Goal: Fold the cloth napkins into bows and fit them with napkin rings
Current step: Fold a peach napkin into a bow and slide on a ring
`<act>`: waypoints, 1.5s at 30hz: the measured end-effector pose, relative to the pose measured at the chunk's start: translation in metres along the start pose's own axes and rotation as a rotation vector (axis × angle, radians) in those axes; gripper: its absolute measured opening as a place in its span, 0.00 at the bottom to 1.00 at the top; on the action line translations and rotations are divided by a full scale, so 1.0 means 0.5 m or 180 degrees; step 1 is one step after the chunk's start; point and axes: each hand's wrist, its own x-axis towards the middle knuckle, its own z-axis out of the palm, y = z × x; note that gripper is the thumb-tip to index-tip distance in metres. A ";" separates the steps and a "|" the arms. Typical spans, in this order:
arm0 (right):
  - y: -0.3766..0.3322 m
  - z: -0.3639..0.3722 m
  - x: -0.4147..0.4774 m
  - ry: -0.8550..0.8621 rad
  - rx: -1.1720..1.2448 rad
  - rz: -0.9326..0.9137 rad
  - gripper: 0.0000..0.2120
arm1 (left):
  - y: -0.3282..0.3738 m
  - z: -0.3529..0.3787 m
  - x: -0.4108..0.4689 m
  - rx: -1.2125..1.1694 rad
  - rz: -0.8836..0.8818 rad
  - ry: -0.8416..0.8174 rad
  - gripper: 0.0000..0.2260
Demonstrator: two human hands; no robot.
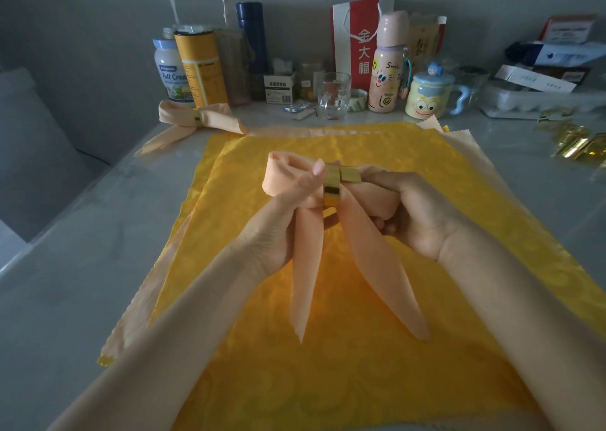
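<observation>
Item under handling: one peach napkin, folded as a bow and held above the yellow cloth near the middle of the table.

Position relative to hands: the bow is held between both hands. Its left loop is gripped by the left hand, with the thumb laid over the cloth just beside the ring. Its right loop is enclosed by the right hand, whose fingers are curled round the cloth. A gold napkin ring is seated round the pinched waist of the bow, between the two hands and touching the left thumb.

Orientation: the long axis of the loops runs left to right across the view. The two tails are directed away from the ring toward the person and spread apart, the left one nearly straight down the frame, the right one slanted to the right. Whether the pointed ends rest on the yellow cloth cannot be told.

Other items noted: a second peach bow with its own gold ring lies at the far left of the table. Loose gold rings lie at the far right. Peach cloth edges are visible beneath the yellow cloth.
</observation>
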 end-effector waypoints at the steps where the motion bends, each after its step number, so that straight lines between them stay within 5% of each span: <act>1: 0.002 0.005 0.001 0.0042 -0.0127 -0.0103 0.10 | 0.002 0.005 -0.007 -0.0145 -0.0074 -0.0057 0.37; 4: 0.015 0.015 0.007 0.0416 -0.0255 -0.0324 0.16 | -0.012 0.012 -0.022 -0.0255 -0.0115 0.0158 0.27; 8: 0.023 0.021 0.006 0.0593 -0.0231 -0.0480 0.10 | -0.017 0.011 -0.010 -0.0135 -0.0110 0.0290 0.20; 13: 0.005 0.011 0.004 0.0344 0.0485 0.0032 0.09 | -0.011 -0.011 0.003 -0.0260 -0.0226 -0.0021 0.11; 20: 0.010 -0.001 0.011 -0.0070 0.1475 -0.0298 0.09 | -0.002 -0.026 0.006 -0.0547 -0.0169 -0.0247 0.19; 25: 0.028 0.015 0.018 -0.0115 0.0690 -0.0099 0.23 | -0.006 -0.029 0.016 -0.0473 -0.0211 0.0099 0.15; 29: 0.023 0.023 0.009 -0.0439 0.1097 -0.0286 0.22 | -0.009 -0.022 0.014 -0.0223 -0.0065 0.0165 0.11; 32: 0.029 0.026 0.011 -0.0180 0.0696 -0.0159 0.19 | -0.012 -0.001 0.007 0.0138 0.0075 0.0176 0.14; 34: 0.026 0.028 0.009 -0.0127 0.0461 -0.0194 0.16 | -0.018 0.011 0.008 0.0435 0.0431 0.0317 0.02; 39: 0.015 0.021 -0.003 -0.0009 0.0460 -0.0131 0.15 | -0.036 0.012 0.019 0.1089 0.1069 0.0369 0.08; 43: 0.020 0.034 0.002 0.0128 0.0726 -0.0287 0.06 | -0.046 0.004 0.004 0.1674 0.1071 0.0260 0.18; 45: 0.025 0.041 0.005 0.0337 0.0952 -0.0447 0.15 | -0.047 0.004 0.001 0.1781 0.1232 0.0639 0.21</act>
